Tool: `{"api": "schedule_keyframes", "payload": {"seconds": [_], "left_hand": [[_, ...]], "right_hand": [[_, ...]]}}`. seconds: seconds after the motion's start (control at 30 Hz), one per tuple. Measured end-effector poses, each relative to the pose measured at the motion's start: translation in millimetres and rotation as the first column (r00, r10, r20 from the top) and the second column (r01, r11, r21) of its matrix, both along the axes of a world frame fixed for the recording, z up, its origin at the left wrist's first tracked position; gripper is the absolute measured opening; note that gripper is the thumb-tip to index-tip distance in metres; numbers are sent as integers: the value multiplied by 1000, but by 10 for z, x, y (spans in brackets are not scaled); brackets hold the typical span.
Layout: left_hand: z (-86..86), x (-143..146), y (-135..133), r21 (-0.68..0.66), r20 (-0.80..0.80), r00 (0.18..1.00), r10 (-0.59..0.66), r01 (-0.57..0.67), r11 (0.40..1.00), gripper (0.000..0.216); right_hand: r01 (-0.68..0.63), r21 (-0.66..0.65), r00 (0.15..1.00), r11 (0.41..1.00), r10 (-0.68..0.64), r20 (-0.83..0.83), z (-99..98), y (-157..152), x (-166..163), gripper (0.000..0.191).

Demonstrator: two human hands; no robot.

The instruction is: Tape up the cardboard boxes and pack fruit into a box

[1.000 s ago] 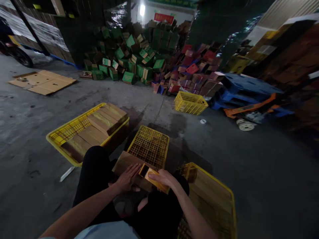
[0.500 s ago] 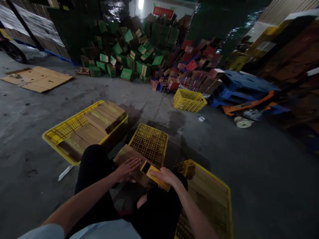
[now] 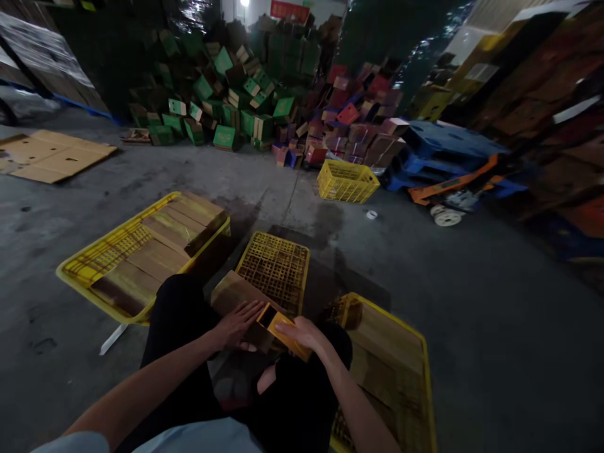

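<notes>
A closed brown cardboard box [image 3: 232,290] rests in front of me, against the near end of an upturned yellow plastic crate [image 3: 272,264]. My left hand [image 3: 240,324] lies on top of the box, fingers stretched out and pressing flat. In my right hand [image 3: 299,333] is an orange block-like tool [image 3: 279,327] with a dark patch at its far end. That end is over the box, close to my left fingertips. What kind of tool it is, I cannot make out. The underside of the right hand's grip is hidden.
On the left stands a yellow crate [image 3: 70,277] holding several brown boxes; another crate with boxes [image 3: 427,377] is at right. Farther off are a yellow basket [image 3: 346,182], a tape-like white roll [image 3: 372,215], blue pallets [image 3: 453,148], an orange pallet jack [image 3: 455,182] and heaped green cartons [image 3: 224,137].
The view has turned slightly right, so the surroundings shift left. Both hands stay at the box, and the orange tool remains in my right hand.
</notes>
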State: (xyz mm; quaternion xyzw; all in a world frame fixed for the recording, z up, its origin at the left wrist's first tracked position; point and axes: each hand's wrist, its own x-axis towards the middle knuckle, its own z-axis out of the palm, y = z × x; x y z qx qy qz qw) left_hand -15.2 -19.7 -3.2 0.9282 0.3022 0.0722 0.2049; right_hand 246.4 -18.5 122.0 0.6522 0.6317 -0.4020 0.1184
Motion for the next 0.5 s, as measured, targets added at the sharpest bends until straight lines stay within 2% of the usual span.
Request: {"api": "schedule_keyframes", "payload": {"seconds": [0.3,0.5], "left_hand": [[24,-41,18,-27,5,1000,-4,4,1000,114],[38,13,-23,21,-54,998,26,-25,999,117]], "right_hand": [[-31,-7,1000,999,31,-7,70,-86,125,67],[4,-26,1000,1000,-4,5,90,-111,203,62]]}}
